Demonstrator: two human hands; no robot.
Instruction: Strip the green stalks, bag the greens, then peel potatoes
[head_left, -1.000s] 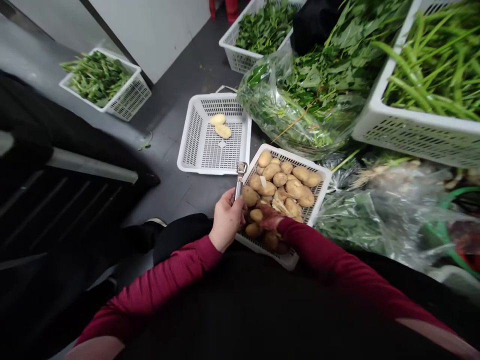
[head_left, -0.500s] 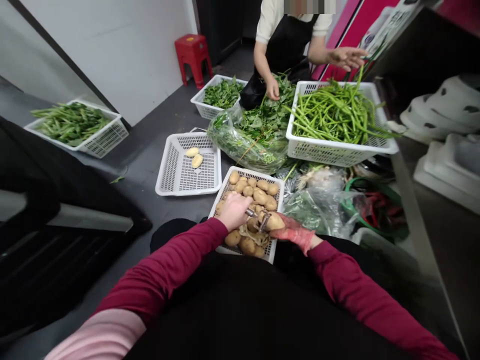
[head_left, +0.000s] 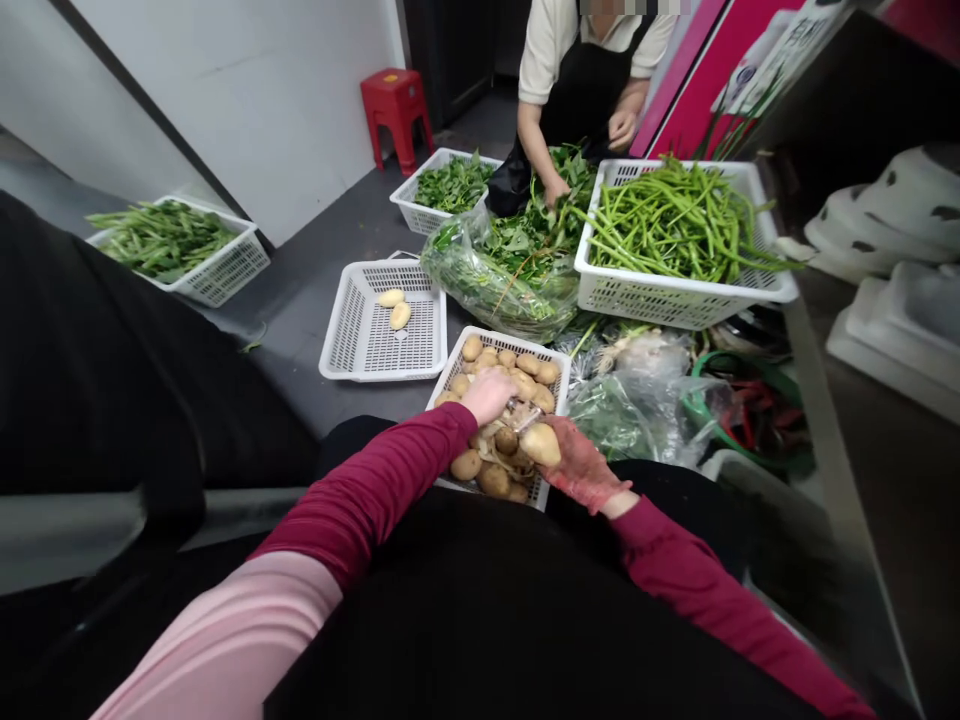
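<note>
My left hand (head_left: 489, 394), bare, is closed round a metal peeler (head_left: 523, 414) above a white basket of potatoes (head_left: 562, 392). In my right hand (head_left: 581, 465), which wears a reddish glove, a partly peeled potato (head_left: 541, 445) is held at the basket's right side. The peeler's head is just beyond the potato; whether they touch I cannot tell. Unpeeled potatoes (head_left: 495, 480) and strips of peel (head_left: 491, 440) lie beneath my hands. To the left, two peeled potatoes (head_left: 400, 316) rest in another white basket (head_left: 337, 372).
Opposite me, a person's hand (head_left: 556, 190) reaches into leafy greens (head_left: 536, 255) beside a plastic bag. A basket of green stalks (head_left: 675, 305) stands at right, above bagged vegetables (head_left: 630, 410) and a green tub (head_left: 701, 365). A red stool (head_left: 395, 110) is by the wall.
My left hand and the peeler have moved forward, away from the potato. My right hand has turned, showing more of the potato's pale side. The other person's raised hand has drawn back from the green stalks.
</note>
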